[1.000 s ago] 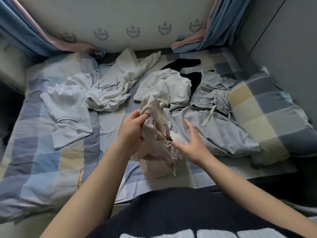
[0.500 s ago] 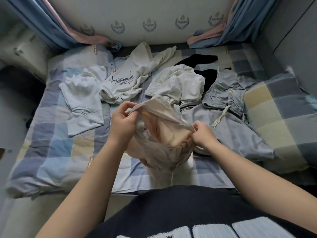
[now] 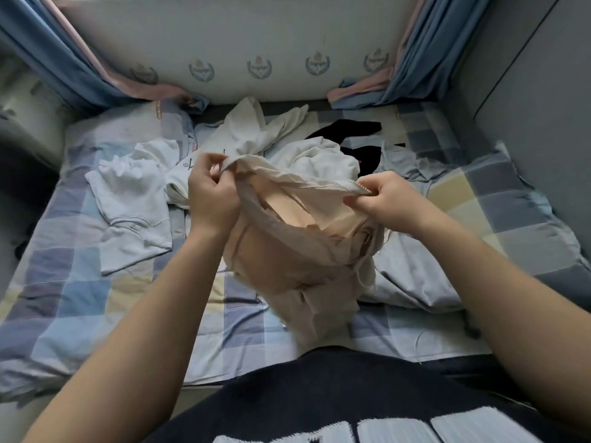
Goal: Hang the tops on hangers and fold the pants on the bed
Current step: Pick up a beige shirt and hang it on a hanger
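Beige pants (image 3: pixel 297 251) held up at frame centre above the bed (image 3: pixel 80 302), waistband gripped by left hand (image 3: pixel 212 193) and right hand (image 3: pixel 388 199), fingers curled.

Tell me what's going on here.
A person stands at the checked bed. The left hand and right hand each pinch the top edge of a beige garment, holding it open above the sheet. It looks like pants, not yet folded. A white T-shirt, a cream printed top, a black piece and grey clothes lie loose on the bed. No hanger is in view.
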Demonstrator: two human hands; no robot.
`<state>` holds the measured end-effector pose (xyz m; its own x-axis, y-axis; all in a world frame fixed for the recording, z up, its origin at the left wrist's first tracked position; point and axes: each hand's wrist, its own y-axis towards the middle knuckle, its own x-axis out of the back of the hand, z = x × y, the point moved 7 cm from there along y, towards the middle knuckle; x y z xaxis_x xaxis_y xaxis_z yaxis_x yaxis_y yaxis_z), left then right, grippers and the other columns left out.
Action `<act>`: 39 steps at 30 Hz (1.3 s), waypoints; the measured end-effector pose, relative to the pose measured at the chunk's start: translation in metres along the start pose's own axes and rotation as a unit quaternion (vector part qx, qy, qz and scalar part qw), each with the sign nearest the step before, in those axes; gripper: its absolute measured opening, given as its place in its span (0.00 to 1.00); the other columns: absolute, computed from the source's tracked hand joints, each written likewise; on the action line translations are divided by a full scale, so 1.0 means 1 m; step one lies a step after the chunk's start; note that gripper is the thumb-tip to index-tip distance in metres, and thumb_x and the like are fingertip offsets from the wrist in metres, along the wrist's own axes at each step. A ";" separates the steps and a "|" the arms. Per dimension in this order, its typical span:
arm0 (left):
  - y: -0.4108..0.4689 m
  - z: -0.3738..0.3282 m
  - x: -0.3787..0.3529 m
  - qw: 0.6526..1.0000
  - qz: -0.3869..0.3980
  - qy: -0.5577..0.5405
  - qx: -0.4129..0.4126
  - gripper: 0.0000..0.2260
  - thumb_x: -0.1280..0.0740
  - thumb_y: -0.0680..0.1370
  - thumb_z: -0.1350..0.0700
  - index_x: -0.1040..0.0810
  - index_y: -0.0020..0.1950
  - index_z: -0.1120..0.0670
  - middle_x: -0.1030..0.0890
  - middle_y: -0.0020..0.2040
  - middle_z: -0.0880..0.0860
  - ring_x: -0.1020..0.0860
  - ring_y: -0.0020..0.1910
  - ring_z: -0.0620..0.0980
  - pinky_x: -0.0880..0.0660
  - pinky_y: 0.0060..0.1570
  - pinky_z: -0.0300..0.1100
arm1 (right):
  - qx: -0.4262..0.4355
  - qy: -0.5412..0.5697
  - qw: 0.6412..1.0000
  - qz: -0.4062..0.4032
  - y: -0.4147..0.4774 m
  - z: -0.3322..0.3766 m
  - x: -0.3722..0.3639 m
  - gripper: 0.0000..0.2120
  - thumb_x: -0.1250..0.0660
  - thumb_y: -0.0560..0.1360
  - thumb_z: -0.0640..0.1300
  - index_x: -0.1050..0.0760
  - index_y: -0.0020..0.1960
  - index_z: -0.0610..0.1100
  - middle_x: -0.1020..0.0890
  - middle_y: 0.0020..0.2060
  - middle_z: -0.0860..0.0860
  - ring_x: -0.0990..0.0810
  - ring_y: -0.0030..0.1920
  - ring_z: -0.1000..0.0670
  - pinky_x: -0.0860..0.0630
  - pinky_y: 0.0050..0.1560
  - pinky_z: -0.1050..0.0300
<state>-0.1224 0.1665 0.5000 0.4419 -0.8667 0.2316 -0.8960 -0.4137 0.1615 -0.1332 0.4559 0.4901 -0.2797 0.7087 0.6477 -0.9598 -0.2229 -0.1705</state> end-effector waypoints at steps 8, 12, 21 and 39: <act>0.020 -0.109 -0.068 0.966 0.198 -0.037 -0.160 0.07 0.35 0.79 0.65 0.21 0.47 0.54 0.22 0.36 0.50 0.29 0.32 0.41 0.33 0.35 0.34 | -0.005 0.203 0.975 0.089 0.002 0.048 0.013 0.18 0.25 0.71 0.35 0.25 0.57 0.29 0.17 0.47 0.35 0.18 0.46 0.42 0.21 0.54 0.40; 0.038 -0.114 -0.063 0.961 0.204 -0.041 -0.181 0.08 0.33 0.77 0.61 0.20 0.44 0.47 0.19 0.39 0.55 0.26 0.37 0.45 0.30 0.39 0.39 | -0.005 0.317 0.946 0.058 0.011 0.074 0.018 0.15 0.26 0.73 0.39 0.23 0.56 0.32 0.20 0.46 0.39 0.22 0.47 0.40 0.24 0.51 0.41; -0.003 0.094 -0.038 0.879 0.319 0.060 0.349 0.55 0.32 0.62 0.21 0.39 0.80 0.51 0.36 0.79 0.55 0.34 0.76 0.59 0.36 0.72 0.60 | 0.059 0.586 0.808 -0.035 -0.010 0.118 0.014 0.09 0.43 0.78 0.29 0.30 0.45 0.41 0.22 0.42 0.42 0.19 0.42 0.44 0.20 0.49 0.46; -0.082 0.058 -0.064 0.782 0.558 -0.102 0.256 0.09 0.32 0.78 0.64 0.20 0.58 0.57 0.14 0.49 0.60 0.15 0.43 0.57 0.18 0.39 0.49 | -0.228 0.597 0.635 -0.434 -0.261 0.052 -0.132 0.10 0.28 0.67 0.44 0.20 0.49 0.46 0.15 0.43 0.46 0.16 0.41 0.48 0.19 0.41 0.55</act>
<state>-0.0794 0.2396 0.4163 -0.5988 -0.7723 -0.2123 -0.6415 0.6211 -0.4502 0.1555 0.3863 0.4878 0.8020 0.4957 -0.3335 -0.5957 0.6221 -0.5080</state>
